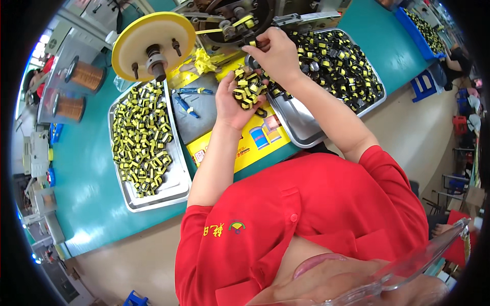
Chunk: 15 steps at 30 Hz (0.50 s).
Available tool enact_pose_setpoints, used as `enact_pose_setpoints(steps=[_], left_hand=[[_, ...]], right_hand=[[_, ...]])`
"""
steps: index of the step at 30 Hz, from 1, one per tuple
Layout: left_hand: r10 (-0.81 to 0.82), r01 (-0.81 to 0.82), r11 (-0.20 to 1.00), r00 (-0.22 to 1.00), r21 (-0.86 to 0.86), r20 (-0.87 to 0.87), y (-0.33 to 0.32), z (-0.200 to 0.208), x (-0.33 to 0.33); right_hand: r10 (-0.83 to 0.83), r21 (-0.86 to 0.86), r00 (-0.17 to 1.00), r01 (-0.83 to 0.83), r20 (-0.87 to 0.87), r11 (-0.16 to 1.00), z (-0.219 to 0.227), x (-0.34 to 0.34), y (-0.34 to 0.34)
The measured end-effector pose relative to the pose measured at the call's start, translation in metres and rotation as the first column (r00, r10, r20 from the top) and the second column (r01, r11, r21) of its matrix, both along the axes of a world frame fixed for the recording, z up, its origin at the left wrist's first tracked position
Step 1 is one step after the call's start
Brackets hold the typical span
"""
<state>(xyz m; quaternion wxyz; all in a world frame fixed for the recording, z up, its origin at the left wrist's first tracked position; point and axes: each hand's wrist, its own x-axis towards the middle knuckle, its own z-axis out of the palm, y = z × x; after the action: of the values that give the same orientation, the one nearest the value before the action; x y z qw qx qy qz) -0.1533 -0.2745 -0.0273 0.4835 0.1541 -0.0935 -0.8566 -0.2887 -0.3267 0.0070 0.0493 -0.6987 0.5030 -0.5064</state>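
Observation:
My left hand [232, 109] is cupped palm up around a handful of small black coils with yellow tape [249, 89]. Ahead and to the right, my right hand [279, 55] pinches a single black-and-yellow coil [252, 43] between thumb and fingers, against the front of the taping machine [227, 30]. A yellow tape strip runs into that machine from a large tape reel [153, 43] on its left. To the left, a metal tray [176, 191] carries many yellow-taped coils. Another metal tray [306, 130], partly behind my right forearm, is heaped with darker coils.
Blue-handled tools [186, 106] lie on a grey plate [200, 125] beside a yellow printed sheet [247, 148]. Crumpled yellow tape [205, 61] sits below the machine. Copper wire spools [86, 75] stand far left. A blue bin [418, 33] of coils is at the far right.

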Motion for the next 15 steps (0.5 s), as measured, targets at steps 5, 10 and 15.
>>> enact_pose_setpoints(steps=[5, 10, 15], left_hand=[[-0.017, 0.017, 1.000, 1.000, 0.002, -0.001, 0.001, 0.000, -0.002], [0.078, -0.079, 0.997, 0.994, 0.018, 0.070, -0.001, 0.005, 0.012], [0.317, -0.347, 0.934, 0.915, 0.085, 0.249, 0.019, 0.031, 0.053]], right_hand=[[0.004, 0.004, 0.984, -0.005, 0.176, 1.000, -0.004, 0.007, -0.006], [0.120, 0.009, 0.988, -0.119, -0.098, 0.993, 0.008, -0.025, 0.012], [0.189, 0.060, 0.853, -0.183, -0.487, 0.981, -0.015, -0.083, 0.071]])
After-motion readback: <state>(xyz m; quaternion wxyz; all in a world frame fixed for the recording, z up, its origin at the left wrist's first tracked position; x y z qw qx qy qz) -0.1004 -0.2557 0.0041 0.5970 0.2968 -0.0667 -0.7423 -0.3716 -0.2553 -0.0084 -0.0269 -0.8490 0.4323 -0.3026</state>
